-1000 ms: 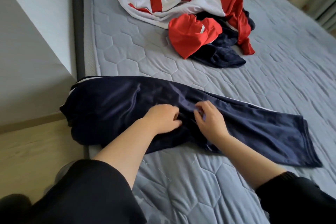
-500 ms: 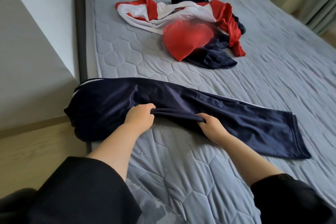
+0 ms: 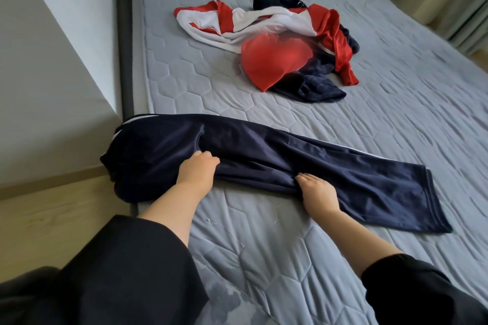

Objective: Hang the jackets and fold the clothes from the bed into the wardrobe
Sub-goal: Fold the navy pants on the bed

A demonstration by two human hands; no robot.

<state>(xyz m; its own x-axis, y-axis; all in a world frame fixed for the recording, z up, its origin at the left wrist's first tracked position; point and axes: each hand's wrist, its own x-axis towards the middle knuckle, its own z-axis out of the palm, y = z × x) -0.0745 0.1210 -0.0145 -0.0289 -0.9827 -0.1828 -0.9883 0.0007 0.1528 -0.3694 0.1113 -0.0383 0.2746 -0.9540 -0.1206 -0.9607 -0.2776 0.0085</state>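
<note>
So I've got the big grey quilted mattress [image 3: 264,119] filling most of my view, with the long navy satin-look track pants [image 3: 290,163] laid flat across its near-left part, waistband end drooping off the left edge toward the wooden floor [image 3: 52,219]. Further back sits the crumpled pile of red, white and navy jackets [image 3: 277,42], well apart from the pants and not sorted yet. My left hand [image 3: 196,174] is curled, fingers bunched on the fabric at the pants' near edge, and my right hand [image 3: 317,192] pinches the same edge just to the right. My worry: this stuff looks slippery, so if I lift for the fold with such small pinches, the overhanging end could drag everything off the bed, or the legs slide out of line and the fold comes out crooked.
</note>
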